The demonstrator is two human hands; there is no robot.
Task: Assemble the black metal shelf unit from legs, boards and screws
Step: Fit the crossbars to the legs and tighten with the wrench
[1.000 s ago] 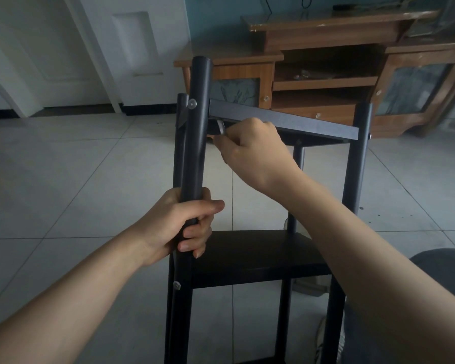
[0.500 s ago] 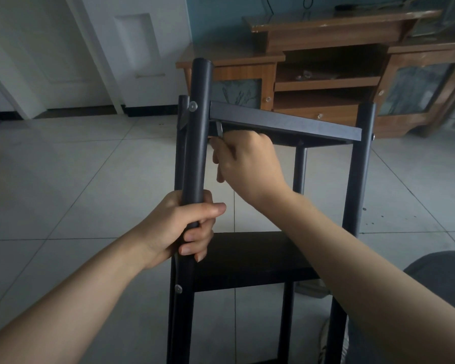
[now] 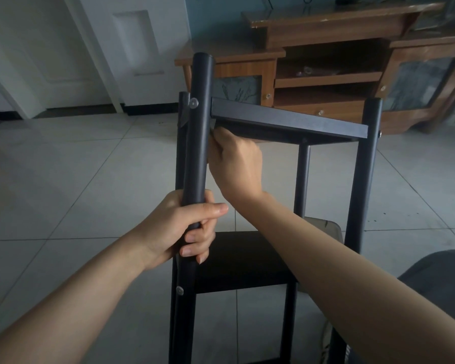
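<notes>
Near leg [image 3: 198, 132] is gripped by left hand [image 3: 184, 229] at 6 o'clock to steady the shelf; a small tool, barely visible, is pinched by right hand [image 3: 234, 164] under top board [image 3: 286, 119], likely tightening.

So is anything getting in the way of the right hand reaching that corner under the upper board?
Nothing visible blocks it. The right hand is already up against the front leg, just under the upper board. The leg hides its fingertips, so whatever they hold there cannot be seen.
</notes>
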